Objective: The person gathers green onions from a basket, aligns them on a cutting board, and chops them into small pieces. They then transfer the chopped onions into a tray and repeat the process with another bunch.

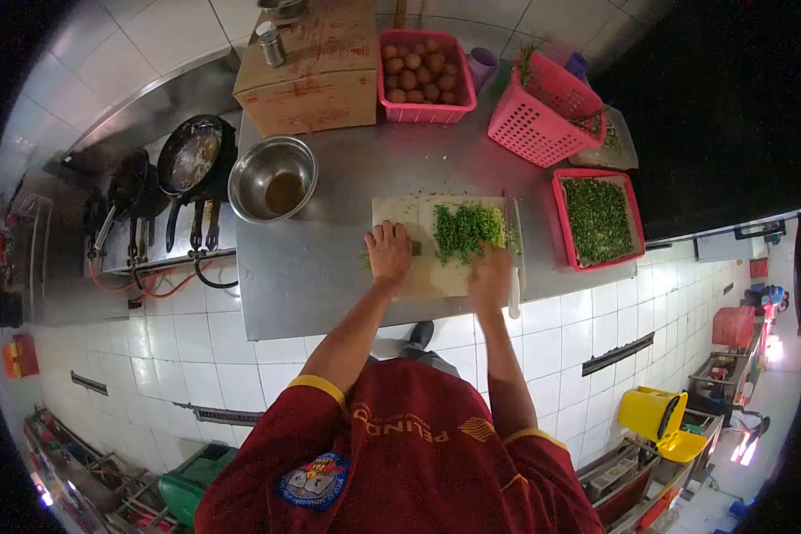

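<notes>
A pale cutting board [436,283] lies on the steel table in front of me. Chopped green herbs [458,233] are heaped on its right half, paler at the right end. My left hand [389,254] rests on the board's left side, fingers stretched out, with bits of green beside it. Over the lower right edge of the heap is my right hand [490,278], smeared by motion, so its fingers and anything in them cannot be made out. Along the board's right edge lies a knife [514,298], its white handle towards me, just right of that hand.
A steel bowl [273,180] with brownish contents stands left. Behind are a cardboard box [316,76], a pink basket of eggs [427,114] and a tilted pink basket [536,120]. Right is a red tray of chopped greens [596,222]. Black pans [191,156] sit on the stove.
</notes>
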The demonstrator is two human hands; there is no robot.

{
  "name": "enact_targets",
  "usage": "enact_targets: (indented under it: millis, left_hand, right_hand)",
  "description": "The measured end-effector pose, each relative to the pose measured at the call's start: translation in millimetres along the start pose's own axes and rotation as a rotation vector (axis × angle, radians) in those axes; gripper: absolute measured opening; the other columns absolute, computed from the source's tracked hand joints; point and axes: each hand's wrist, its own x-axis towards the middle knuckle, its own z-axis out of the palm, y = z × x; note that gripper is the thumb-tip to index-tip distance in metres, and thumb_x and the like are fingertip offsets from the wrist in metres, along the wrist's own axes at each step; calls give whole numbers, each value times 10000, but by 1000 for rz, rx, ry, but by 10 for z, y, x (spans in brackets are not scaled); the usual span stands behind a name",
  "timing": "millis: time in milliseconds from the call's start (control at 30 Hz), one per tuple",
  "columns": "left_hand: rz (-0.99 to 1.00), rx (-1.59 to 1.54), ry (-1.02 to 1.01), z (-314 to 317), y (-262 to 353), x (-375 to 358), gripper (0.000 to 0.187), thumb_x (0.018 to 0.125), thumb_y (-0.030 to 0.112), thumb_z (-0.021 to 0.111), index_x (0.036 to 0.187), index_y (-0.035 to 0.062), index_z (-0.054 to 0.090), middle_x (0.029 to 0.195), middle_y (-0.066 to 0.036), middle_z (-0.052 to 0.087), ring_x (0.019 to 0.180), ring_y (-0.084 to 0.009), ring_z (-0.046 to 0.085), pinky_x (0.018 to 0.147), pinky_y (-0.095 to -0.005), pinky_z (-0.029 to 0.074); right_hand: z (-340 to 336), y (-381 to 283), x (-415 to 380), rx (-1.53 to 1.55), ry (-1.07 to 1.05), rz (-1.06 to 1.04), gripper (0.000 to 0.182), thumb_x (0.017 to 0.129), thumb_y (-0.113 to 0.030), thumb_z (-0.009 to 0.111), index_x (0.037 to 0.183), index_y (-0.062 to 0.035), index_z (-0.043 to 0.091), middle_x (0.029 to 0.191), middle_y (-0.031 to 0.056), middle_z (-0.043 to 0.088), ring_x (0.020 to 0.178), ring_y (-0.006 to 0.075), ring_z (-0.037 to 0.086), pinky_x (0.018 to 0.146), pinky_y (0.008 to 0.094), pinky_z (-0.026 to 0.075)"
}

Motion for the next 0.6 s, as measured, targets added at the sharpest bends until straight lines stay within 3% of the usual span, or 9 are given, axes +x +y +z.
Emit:
enact_targets:
  millis: [33,67,133,233,333,367,467,500,600]
  left_hand:
    - [-2,-8,-7,-14,4,1,226,905,237,534,1053,66,548,1050,-121,485,1030,-293,469,919,-495,345]
    - [0,-18,-14,-12,20,1,234,911,236,524,1061,57,545,1050,-128,480,1033,-300,462,911,-498,345]
    - [10,21,60,18,14,-1,211,909,236,538,1033,66,552,1040,-116,488,1011,-284,478,902,-494,350]
    - [-1,-14,32,-1,28,10,200,911,236,539,1020,68,555,1031,-115,491,992,-278,486,894,-494,352]
    - [-16,-29,-4,-55,47,20,193,916,233,533,1017,69,555,1029,-120,491,988,-282,487,901,-497,350]
    - [-20,-22,-6,-73,37,18,190,917,231,531,1015,70,555,1030,-121,491,987,-283,488,906,-498,349]
    - [10,-32,60,-45,13,3,186,921,232,527,1011,70,552,1033,-119,491,998,-283,486,909,-500,347]
    - [1,-38,44,-33,10,7,188,921,232,529,1013,70,551,1035,-119,490,1002,-284,485,910,-502,348]
    - [-28,-51,7,-45,13,20,196,922,236,530,1020,67,548,1041,-119,490,1016,-284,482,911,-508,351]
  right_hand:
    - [43,241,-132,-112,125,70,377,905,-265,577,1175,-3,557,1145,172,541,1031,364,507,929,490,400]
    - [-312,162,-114,-44,7,300,438,896,-323,589,1168,18,548,1124,219,540,1025,411,510,931,514,390]
    - [-203,587,-334,-173,-127,460,464,788,-238,736,1091,49,532,1030,238,573,1015,414,526,857,506,435]
    - [124,1059,-579,-76,-137,318,483,761,-214,740,1073,68,501,1048,261,579,1045,422,531,868,508,439]
    - [102,1032,-447,90,-224,409,431,743,-153,706,1040,74,491,1042,294,596,1026,440,560,860,508,455]
    - [99,1069,-419,119,-194,339,412,745,-145,666,1038,75,479,974,330,615,943,484,593,812,522,472]
    - [189,1103,-336,69,-165,537,384,750,-152,630,1020,78,482,888,342,619,862,518,597,755,542,474]
    - [84,996,-298,45,-194,564,424,848,-207,567,1125,102,478,877,346,613,857,505,598,761,556,470]
    - [-226,554,-187,40,-154,582,361,888,-210,544,1084,90,502,873,354,601,862,510,590,746,560,466]
